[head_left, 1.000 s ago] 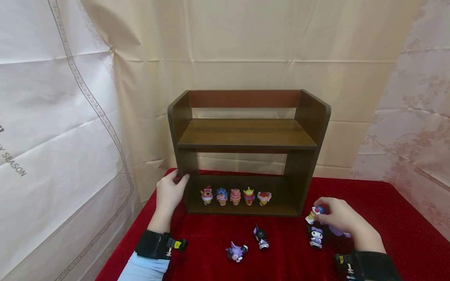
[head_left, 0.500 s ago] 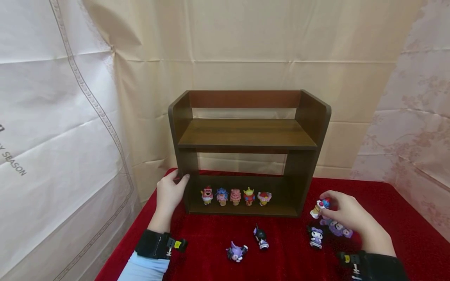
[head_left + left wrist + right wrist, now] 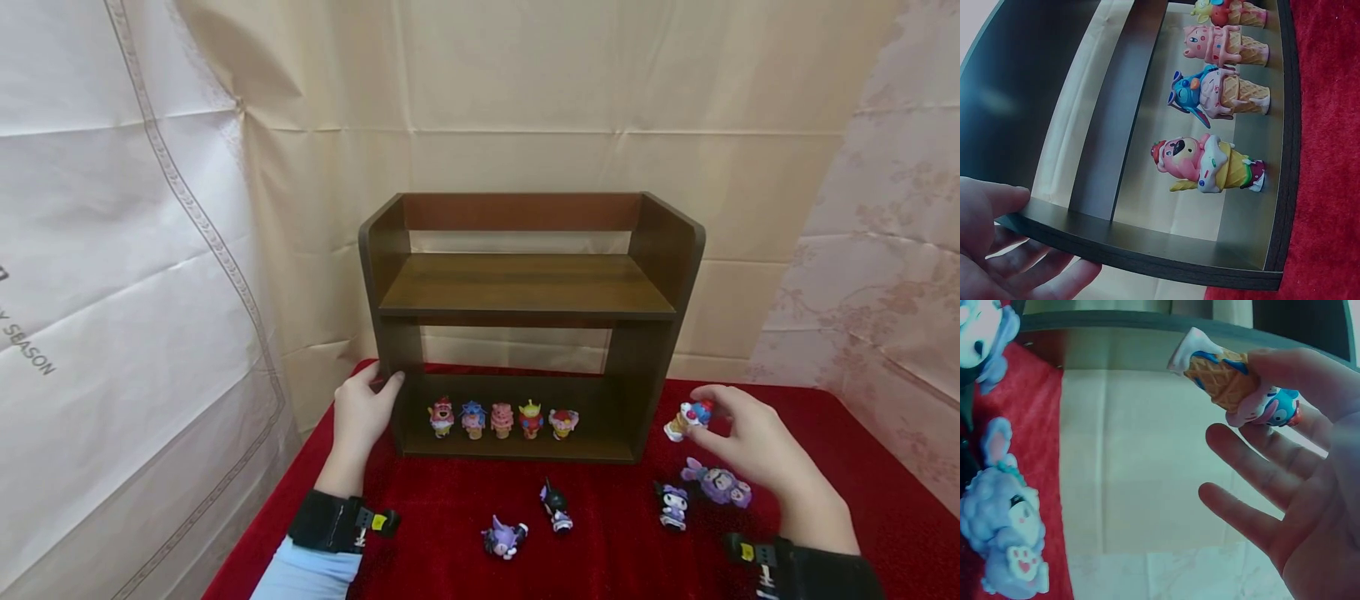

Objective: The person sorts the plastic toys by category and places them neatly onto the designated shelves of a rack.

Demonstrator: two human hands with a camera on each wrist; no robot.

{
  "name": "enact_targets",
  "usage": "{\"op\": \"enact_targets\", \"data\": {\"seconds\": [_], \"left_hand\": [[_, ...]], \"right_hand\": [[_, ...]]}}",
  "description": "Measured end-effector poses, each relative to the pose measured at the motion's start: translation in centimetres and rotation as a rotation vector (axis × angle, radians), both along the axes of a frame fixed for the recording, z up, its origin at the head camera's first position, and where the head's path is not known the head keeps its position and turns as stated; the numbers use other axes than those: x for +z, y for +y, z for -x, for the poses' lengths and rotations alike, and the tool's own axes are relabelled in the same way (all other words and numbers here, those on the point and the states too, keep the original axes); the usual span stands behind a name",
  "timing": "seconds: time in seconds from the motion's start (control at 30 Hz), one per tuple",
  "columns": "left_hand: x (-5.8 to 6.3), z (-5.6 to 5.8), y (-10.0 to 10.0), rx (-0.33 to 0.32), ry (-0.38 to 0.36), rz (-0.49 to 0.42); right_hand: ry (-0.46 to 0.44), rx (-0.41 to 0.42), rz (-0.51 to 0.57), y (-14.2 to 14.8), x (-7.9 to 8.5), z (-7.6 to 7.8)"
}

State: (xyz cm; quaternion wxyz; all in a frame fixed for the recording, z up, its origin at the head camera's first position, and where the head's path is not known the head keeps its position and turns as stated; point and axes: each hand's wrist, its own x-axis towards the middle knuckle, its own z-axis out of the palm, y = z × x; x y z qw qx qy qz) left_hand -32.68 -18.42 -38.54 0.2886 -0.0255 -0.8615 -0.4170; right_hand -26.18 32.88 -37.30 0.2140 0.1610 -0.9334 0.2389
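I'm holding the cone (image 3: 687,419) just beyond the right hand's (image 3: 765,446) palm, between thumb and forefinger, to the right of the shelf (image 3: 528,283) and apart from it. It's tilting, its white base pointing leftward and its blue head lying toward the hand. Those fingers (image 3: 1310,369) are pinching it near the head; the outer ones are spreading loosely. With the left hand (image 3: 366,408) I'm gripping the shelf's left side, thumb inside, the other fingers reaching around outside. In the lower compartment five figures (image 3: 502,419) are standing upright in a row. On the red-covered tabletop (image 3: 420,517) four toys (image 3: 718,485) are resting, two near the right hand, two in front of the shelf.
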Motion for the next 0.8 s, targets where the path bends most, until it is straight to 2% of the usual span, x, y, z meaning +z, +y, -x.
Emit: {"op": "enact_targets", "data": {"seconds": [0.4, 0.6, 0.8], "left_hand": [[-0.1, 0.0, 0.0, -0.002, 0.005, 0.004], [0.0, -0.1, -0.1, -0.003, 0.005, 0.0], [-0.1, 0.0, 0.0, -0.004, 0.007, 0.004]], "right_hand": [[0.184, 0.011, 0.031, -1.8, 1.6, -1.1], [0.235, 0.02, 0.038, -3.2, 2.6, -1.8], [0.282, 0.05, 0.016, -4.4, 2.8, -1.8]]}}
